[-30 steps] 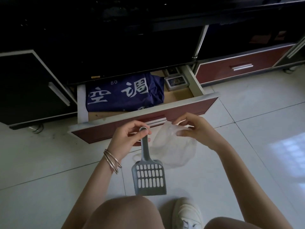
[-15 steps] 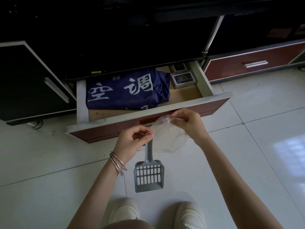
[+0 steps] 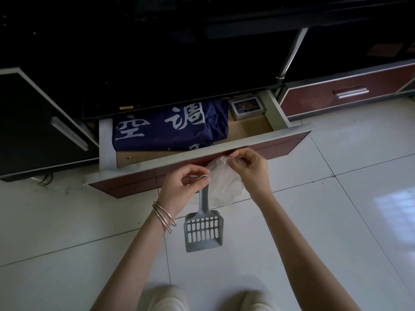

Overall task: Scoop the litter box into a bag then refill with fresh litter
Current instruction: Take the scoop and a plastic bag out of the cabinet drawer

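A grey slotted litter scoop [image 3: 204, 232] hangs blade down over the white floor tiles. My left hand [image 3: 182, 187] pinches the top of its handle and an edge of a thin clear plastic bag [image 3: 221, 182]. My right hand [image 3: 249, 167] pinches the bag's upper edge just in front of the open drawer. The bag hangs crumpled between both hands. No litter box is in view.
An open red-fronted drawer [image 3: 224, 149] holds a folded navy cloth with white characters [image 3: 170, 126] and a small box [image 3: 247, 107]. Dark cabinets stand left and above, a shut red drawer [image 3: 345, 93] at the right. My two shoes [image 3: 161, 297] show at the bottom edge.
Both hands have risen toward the drawer front with the scoop and bag. The bag is more bunched up between my fingers. My view has risen, and my knees have dropped out of sight.
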`<state>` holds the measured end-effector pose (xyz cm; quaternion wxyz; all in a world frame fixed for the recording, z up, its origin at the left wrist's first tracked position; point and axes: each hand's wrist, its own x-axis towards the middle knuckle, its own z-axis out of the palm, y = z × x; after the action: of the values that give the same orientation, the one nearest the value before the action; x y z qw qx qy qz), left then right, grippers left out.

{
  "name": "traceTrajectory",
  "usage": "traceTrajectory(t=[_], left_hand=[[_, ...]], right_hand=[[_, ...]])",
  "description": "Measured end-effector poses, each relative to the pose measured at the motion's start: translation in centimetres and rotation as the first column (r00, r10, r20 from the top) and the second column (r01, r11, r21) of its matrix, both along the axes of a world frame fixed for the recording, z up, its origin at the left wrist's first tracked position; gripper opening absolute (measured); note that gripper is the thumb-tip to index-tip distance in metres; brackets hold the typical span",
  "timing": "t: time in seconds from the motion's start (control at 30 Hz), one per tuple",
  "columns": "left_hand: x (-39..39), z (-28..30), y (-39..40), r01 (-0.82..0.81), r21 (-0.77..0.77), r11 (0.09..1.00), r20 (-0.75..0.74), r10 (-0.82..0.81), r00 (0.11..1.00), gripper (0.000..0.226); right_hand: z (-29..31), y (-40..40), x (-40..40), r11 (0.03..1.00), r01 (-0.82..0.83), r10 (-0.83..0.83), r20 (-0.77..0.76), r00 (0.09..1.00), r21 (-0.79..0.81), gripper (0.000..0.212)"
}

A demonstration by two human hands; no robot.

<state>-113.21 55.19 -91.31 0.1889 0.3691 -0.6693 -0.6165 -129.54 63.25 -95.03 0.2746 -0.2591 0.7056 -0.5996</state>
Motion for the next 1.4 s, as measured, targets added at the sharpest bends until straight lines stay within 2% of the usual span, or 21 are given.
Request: traceTrajectory(t=[0.1, 0.3, 0.53, 0.7, 0.87, 1.07, 1.27, 1.4], left_hand=[[-0.5, -0.1, -0.9, -0.025, -0.016, 1.000, 0.001, 0.025, 1.000, 0.015], [-1.0, 0.4, -2.8, -0.097, -0.022, 0.995, -0.029, 0.096, 0.995, 0.015], [-2.0, 0.6, -5.7, -0.134, -0.033, 0.990, -0.011, 0.134, 0.991, 0.014], [-3.4, 0.7, -7.0, -0.124, -0.069, 0.990, 0.001, 0.124, 0.992, 0.015], [-4.6, 3.3, -6.8, -0.134, -0.021, 0.991, 0.044, 0.135, 0.990, 0.013], [-5.5, 13.9, -5.1, -0.068, 0.035, 0.997, 0.111, 0.064, 0.992, 0.015], [-7.6, 29.0, -2.9, 0.058, 0.132, 0.990, 0.129, -0.075, 0.989, 0.012], [-10.6, 39.6, -1.5, 0.167, 0.160, 0.973, 0.111, -0.185, 0.976, 0.010]], right_hand=[[0.2, -1.8, -0.8, 1.000, -0.027, 0.028, 0.017, 0.999, -0.016, 0.011], [0.5, -7.1, -3.4, 0.996, -0.088, 0.089, -0.081, 0.993, 0.010, 0.012], [0.6, -11.9, -5.3, 0.998, -0.067, 0.068, -0.092, 0.993, 0.019, 0.014], [0.1, -12.1, -6.1, 0.993, -0.114, 0.115, -0.078, 0.990, 0.009, 0.018], [2.1, -9.8, -6.1, 0.985, -0.154, 0.155, -0.015, 0.988, 0.078, 0.026], [12.6, -3.3, -5.4, 0.980, -0.095, 0.079, 0.098, 0.992, 0.173, 0.018], [28.3, 3.2, -6.1, 0.961, 0.009, -0.023, 0.047, 0.999, 0.276, 0.019], [39.4, 7.7, -6.4, 0.951, 0.112, -0.138, 0.072, 0.988, 0.288, 0.018]])
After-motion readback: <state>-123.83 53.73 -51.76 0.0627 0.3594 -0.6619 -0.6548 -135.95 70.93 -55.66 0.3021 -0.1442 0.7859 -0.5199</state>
